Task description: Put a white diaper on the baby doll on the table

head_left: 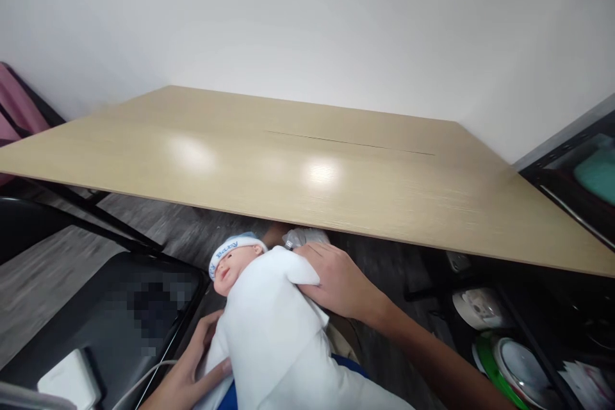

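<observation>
A baby doll point(273, 320) in white clothes lies tilted back on my lap, below the table's front edge. On its head is a white and light-blue cap point(234, 248) with blue lettering. My left hand point(204, 355) grips the doll's side, with the thumb pressed on the white cloth. Around the doll's upper arm at its other side, my right hand point(334, 278) is closed, the white sleeve showing between thumb and fingers. The doll's legs run out of the bottom of the view.
A wooden table point(230, 160) spans the view before a pale wall. At lower left is a black chair point(115, 288) with a white charger point(70, 381) and cable. Shelves at right hold a white container point(478, 307) and a green-rimmed round item point(487, 359).
</observation>
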{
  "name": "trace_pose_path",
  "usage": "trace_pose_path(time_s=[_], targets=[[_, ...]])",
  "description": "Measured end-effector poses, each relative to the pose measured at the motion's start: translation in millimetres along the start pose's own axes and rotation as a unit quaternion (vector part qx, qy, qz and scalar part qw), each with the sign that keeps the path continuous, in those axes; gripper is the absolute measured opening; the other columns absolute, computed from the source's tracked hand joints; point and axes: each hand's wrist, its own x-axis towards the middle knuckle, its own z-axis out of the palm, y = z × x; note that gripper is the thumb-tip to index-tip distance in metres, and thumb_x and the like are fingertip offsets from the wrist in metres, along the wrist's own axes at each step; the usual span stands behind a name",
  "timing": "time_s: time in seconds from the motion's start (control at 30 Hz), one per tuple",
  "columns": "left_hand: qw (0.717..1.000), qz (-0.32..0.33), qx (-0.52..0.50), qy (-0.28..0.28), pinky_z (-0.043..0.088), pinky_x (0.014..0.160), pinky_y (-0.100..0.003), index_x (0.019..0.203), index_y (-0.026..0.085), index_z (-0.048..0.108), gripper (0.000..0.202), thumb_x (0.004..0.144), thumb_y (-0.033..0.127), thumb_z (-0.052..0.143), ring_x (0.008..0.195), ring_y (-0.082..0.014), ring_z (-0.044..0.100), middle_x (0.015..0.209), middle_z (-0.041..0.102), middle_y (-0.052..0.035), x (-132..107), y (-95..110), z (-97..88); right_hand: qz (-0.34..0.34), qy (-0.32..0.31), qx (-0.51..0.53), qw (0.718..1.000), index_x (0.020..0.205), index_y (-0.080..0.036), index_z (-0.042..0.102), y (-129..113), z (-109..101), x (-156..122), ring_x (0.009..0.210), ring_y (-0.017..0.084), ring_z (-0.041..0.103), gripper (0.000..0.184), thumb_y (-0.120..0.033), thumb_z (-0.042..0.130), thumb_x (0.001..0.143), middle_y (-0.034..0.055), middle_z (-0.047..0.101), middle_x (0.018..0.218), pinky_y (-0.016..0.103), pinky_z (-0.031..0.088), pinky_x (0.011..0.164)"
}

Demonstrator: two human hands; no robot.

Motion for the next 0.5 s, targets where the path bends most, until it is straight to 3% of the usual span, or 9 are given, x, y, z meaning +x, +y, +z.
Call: trace_pose_path(time_s=[0.1, 0.17, 0.23, 0.33, 0.4, 0.5], targets=[[0.999, 0.003, -0.007, -0.040, 0.057, 0.120, -0.062, 0.152, 0.031, 0.060, 0.093, 0.073, 0.065, 0.095, 0.144, -0.0475, 0.065, 0.154, 0.070, -0.0147, 8, 1, -1.5, 0.007, 0.029, 0.055, 0.998, 0.133, -0.027, 0.065, -11, -13, 0, 0.119, 0.027, 0.072, 0.032, -0.028, 0.070, 0.101, 0.0054, 0.076, 0.130, 0.040, 0.056, 0.102], [0.999, 0.031, -0.011, -0.022, 0.054, 0.123, -0.063, 0.158, 0.030, 0.059, 0.100, 0.071, 0.060, 0.098, 0.150, -0.0496, 0.060, 0.162, 0.064, -0.0156, 14, 19, -3.5, 0.013, 0.048, 0.071, 0.996, 0.133, -0.029, 0.065, -19, -28, -6, 0.118, 0.026, 0.074, 0.034, -0.026, 0.072, 0.099, 0.0037, 0.076, 0.133, 0.037, 0.056, 0.102], [0.998, 0.057, -0.012, -0.021, 0.052, 0.126, -0.061, 0.164, 0.032, 0.056, 0.095, 0.079, 0.053, 0.093, 0.153, -0.0479, 0.057, 0.167, 0.061, -0.0134, 20, 51, -10.0, 0.024, 0.062, 0.064, 0.996, 0.134, -0.030, 0.066, -26, -47, -17, 0.117, 0.025, 0.076, 0.035, -0.027, 0.071, 0.099, 0.0026, 0.077, 0.134, 0.035, 0.057, 0.099], [0.992, 0.088, 0.029, -0.082, 0.059, 0.120, -0.055, 0.166, 0.038, 0.049, 0.086, 0.088, 0.041, 0.085, 0.148, -0.0425, 0.064, 0.166, 0.062, -0.0075, 37, 113, -27.3, 0.063, 0.091, 0.024, 0.994, 0.136, -0.033, 0.066, -28, -76, -35, 0.111, 0.025, 0.078, 0.035, -0.032, 0.068, 0.101, 0.0018, 0.079, 0.128, 0.034, 0.058, 0.091], [0.984, 0.128, 0.069, -0.104, 0.062, 0.115, -0.048, 0.162, 0.038, 0.052, 0.077, 0.091, 0.039, 0.082, 0.142, -0.0389, 0.069, 0.162, 0.065, -0.0052, 58, 153, -37.5, 0.105, 0.118, -0.007, 0.987, 0.136, -0.034, 0.067, -19, -90, -43, 0.106, 0.026, 0.079, 0.036, -0.035, 0.067, 0.100, 0.0019, 0.081, 0.125, 0.034, 0.059, 0.085], [0.968, 0.188, 0.138, -0.092, 0.063, 0.103, -0.041, 0.152, 0.035, 0.058, 0.070, 0.086, 0.034, 0.081, 0.128, -0.0348, 0.075, 0.148, 0.074, -0.0034, 104, 198, -42.7, 0.183, 0.169, -0.051, 0.967, 0.138, -0.031, 0.064, 9, -100, -48, 0.101, 0.029, 0.081, 0.045, -0.040, 0.070, 0.094, 0.0041, 0.083, 0.122, 0.035, 0.059, 0.079]])
